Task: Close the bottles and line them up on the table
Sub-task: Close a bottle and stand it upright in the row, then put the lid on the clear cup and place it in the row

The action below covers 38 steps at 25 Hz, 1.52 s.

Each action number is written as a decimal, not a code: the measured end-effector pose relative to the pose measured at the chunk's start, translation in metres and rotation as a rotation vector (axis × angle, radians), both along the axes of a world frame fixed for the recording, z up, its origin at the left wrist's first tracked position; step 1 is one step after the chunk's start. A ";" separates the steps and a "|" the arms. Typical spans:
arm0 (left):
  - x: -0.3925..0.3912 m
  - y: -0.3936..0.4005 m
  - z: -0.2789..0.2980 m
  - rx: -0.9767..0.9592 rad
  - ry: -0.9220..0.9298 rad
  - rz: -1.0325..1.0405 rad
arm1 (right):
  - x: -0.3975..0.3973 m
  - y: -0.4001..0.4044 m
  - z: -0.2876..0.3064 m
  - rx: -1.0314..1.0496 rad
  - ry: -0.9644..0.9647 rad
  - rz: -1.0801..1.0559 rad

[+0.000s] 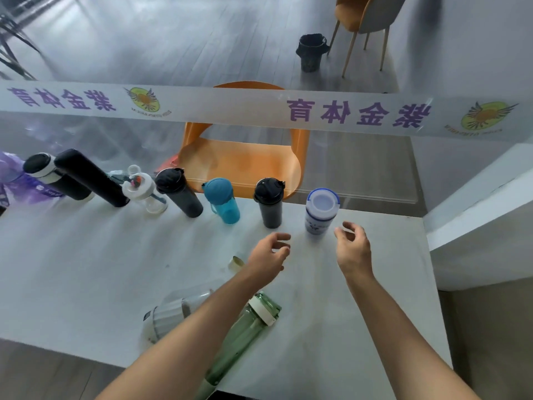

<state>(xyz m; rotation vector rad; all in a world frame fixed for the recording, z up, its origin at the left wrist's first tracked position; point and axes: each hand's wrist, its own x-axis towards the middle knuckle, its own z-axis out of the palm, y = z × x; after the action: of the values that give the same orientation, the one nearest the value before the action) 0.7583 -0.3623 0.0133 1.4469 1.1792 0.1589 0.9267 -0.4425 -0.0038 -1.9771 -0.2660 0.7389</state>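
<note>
Several capped bottles stand in a row along the far edge of the white table (86, 269). From the right they are a white bottle with a blue-rimmed lid (320, 212), a dark bottle (269, 203), a teal bottle (223, 202), a dark grey bottle (180, 193), a clear bottle with a white lid (144, 189) and a tall black flask (89, 177). My right hand (353, 246) hovers just right of the white bottle, fingers loosely curled and holding nothing. My left hand (269, 255) hovers in front of the dark bottle, also holding nothing. A green bottle (245, 333) and a clear white-based bottle (173, 313) lie near me, partly under my left forearm.
A small yellowish cap (236, 262) lies on the table by my left wrist. A black-and-white flask (49, 174) and a purple bag (17, 183) sit at the far left. Behind a glass panel with a printed band stands an orange chair (242, 160). A white ledge (484, 197) borders the right side.
</note>
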 end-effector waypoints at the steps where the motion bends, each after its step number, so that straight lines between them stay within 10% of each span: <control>1: -0.021 -0.005 -0.002 0.029 0.018 0.006 | -0.012 -0.005 -0.002 -0.024 0.009 0.012; 11: -0.225 -0.035 -0.039 0.585 0.462 0.055 | -0.175 0.003 -0.006 -0.124 -0.027 0.568; 17: -0.300 -0.032 -0.062 0.419 0.669 -0.039 | -0.261 0.007 -0.013 -0.203 -0.072 0.948; 27: -0.325 0.007 -0.085 0.264 0.233 0.026 | -0.311 0.016 -0.028 -0.363 -0.303 0.979; 38: -0.296 0.012 -0.032 0.273 -0.079 0.065 | -0.309 0.023 -0.012 -0.195 0.028 0.517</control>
<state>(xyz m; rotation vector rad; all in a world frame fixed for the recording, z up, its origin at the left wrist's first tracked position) 0.4626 -0.3500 -0.0189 1.6237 1.1737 0.4328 0.6175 -0.4199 -0.0155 -2.0992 -0.7295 1.1549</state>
